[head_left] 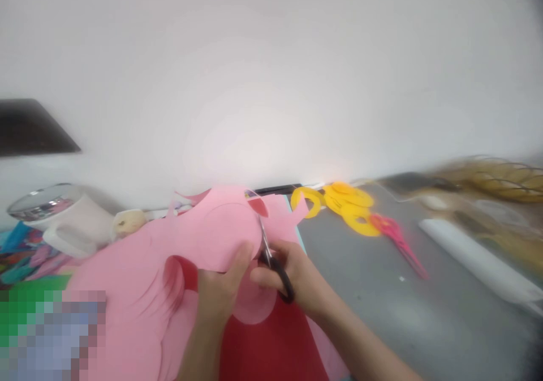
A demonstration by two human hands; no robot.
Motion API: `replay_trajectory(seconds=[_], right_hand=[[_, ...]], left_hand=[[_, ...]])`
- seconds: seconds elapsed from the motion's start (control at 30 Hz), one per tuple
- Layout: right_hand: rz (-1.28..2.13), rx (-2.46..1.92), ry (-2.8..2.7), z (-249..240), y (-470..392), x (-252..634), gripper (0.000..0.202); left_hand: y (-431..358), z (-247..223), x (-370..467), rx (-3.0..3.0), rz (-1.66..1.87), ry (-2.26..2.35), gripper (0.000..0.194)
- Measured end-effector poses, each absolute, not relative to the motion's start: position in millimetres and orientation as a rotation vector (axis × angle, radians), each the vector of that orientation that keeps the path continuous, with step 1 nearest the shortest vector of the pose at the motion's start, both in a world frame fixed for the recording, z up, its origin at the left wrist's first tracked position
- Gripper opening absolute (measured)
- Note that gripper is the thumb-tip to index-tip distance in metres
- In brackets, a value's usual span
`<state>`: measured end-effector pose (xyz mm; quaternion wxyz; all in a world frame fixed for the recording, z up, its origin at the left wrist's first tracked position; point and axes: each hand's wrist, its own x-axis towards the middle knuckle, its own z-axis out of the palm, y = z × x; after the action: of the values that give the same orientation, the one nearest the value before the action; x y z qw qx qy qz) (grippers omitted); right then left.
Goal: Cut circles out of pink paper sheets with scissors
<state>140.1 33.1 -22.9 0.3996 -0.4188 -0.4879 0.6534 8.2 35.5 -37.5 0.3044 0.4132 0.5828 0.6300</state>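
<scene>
My left hand (223, 285) is closed on a sheet of pink paper (216, 231), with the thumb lying on top near a curved edge. A faint curved line shows on this sheet. In my right hand (292, 273) is a pair of black-handled scissors (275, 268), its blades pointing up and away along the paper's right edge. A cut pink strip curls at the far side, showing a red underside. Beneath the hands lie a round pink paper piece (254, 307) and a dark red sheet (271, 344).
Yellow paper rings (345, 202) and pink scissors (401, 242) lie on the grey table (365, 307). A white roll (475, 259) is at the right. A white mug (80, 222) stands at the left by colourful scraps (25, 253). A pale wall (271, 75) rises behind.
</scene>
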Motion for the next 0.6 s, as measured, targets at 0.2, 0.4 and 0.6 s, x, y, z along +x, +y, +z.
replay_trajectory(seconds=[0.2,0.4,0.6], right_hand=[[1.653,-1.092,-1.222,-18.7,33.3,139.1,0.039],[1.664,-1.099,-1.209,-18.6,33.9,138.4,0.040],[1.669,-1.105,-1.203,-20.6,34.0,139.2,0.040]], left_hand=[[35.4,-42.0,5.8,1.040,1.625,1.535,0.026],[37.2,-42.6,6.4,0.970,1.682,1.469,0.034],[39.0,-46.1,4.3,0.870,1.673,1.484,0.035]])
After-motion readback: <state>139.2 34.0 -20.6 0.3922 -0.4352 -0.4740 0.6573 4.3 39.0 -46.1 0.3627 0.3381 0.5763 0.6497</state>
